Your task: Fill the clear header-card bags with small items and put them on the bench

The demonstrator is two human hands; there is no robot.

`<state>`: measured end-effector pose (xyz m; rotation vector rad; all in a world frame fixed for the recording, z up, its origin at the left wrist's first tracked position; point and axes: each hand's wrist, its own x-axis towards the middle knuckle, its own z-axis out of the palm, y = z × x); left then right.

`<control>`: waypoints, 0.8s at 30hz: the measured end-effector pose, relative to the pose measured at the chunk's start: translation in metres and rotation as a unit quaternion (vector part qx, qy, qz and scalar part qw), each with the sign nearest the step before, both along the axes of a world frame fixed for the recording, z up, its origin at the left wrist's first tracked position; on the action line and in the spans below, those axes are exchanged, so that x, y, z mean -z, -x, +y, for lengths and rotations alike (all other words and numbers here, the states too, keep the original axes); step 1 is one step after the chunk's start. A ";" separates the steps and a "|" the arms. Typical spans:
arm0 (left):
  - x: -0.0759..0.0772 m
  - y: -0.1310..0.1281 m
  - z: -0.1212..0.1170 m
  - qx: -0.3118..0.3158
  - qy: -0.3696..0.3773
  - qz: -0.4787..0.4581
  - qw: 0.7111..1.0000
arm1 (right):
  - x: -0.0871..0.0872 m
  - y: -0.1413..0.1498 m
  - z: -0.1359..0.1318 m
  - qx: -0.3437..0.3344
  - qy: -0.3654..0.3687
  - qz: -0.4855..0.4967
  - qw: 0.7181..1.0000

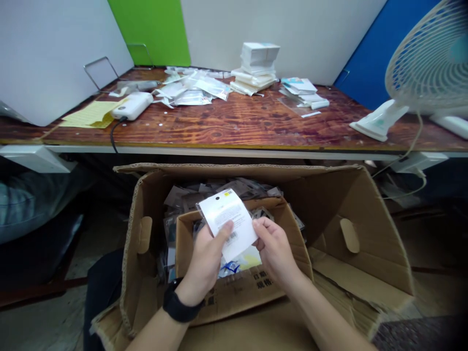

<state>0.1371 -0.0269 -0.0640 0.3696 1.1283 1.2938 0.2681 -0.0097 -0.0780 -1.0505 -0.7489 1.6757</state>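
A white hang-hole packet point(228, 214) with printed text, a barcode and a small yellow mark is held up over the boxes. My left hand point(209, 253) grips its lower left part, thumb lying across the printed face. At its right edge, my right hand point(272, 241) pinches the packet between thumb and fingers. Beneath them sits a small cardboard box point(248, 292) with dark printed characters, holding packets, one with blue and yellow colouring. This box stands inside a large open cardboard carton point(336, 195), where many more flat clear packets point(241, 185) lie behind it.
Behind the carton runs a brown wooden table point(219, 126). On it are a pile of clear packets point(197, 87), a stack of white cards point(259, 58), a smaller bundle of cards point(302, 87), a white device with a cable point(133, 105), yellow paper point(87, 114) and a white fan point(427, 63).
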 end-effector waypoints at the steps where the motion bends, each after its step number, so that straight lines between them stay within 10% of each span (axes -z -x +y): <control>1: 0.001 0.000 -0.001 0.015 -0.014 0.020 1.000 | 0.001 0.000 -0.001 0.003 -0.013 -0.028 1.000; 9: 0.011 0.003 -0.004 0.068 -0.058 0.045 0.995 | -0.008 0.002 0.003 -0.050 -0.033 -0.146 0.987; 24: 0.003 0.009 0.000 0.110 -0.057 -0.048 0.991 | -0.011 -0.015 0.014 -0.076 0.090 0.018 0.993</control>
